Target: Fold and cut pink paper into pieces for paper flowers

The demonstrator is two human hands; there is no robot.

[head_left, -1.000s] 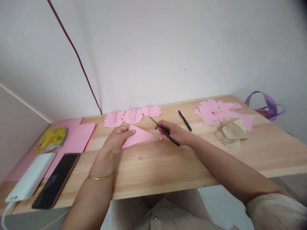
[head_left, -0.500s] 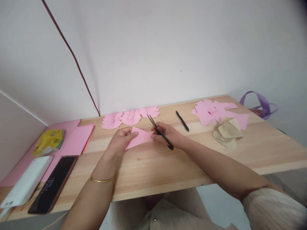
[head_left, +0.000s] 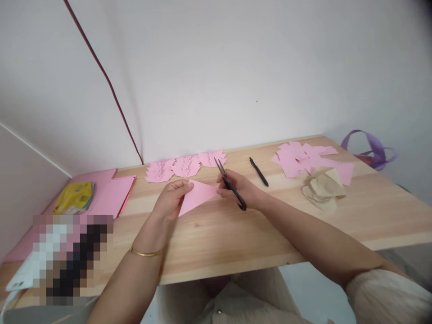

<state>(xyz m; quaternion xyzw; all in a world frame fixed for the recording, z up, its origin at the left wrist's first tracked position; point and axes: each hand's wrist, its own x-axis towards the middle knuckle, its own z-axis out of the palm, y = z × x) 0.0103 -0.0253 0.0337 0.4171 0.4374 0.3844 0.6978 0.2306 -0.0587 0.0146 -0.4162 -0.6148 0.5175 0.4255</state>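
Left hand pinches pink triangle, mid-frame | right hand grasps scissors, fingertips at triangle's tip | blades partly hide rightmost of three cutouts | frame right: pen, scraps, crumpled paper | frame left: yellow packet

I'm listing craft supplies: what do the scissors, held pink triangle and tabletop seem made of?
Scissors: greyish blades, probably metal; smooth black handles, likely plastic. Pink triangle: matte paper or thin card, flat with crisp edges. Tabletop: satin wood or wood-look laminate, judging by its grain.
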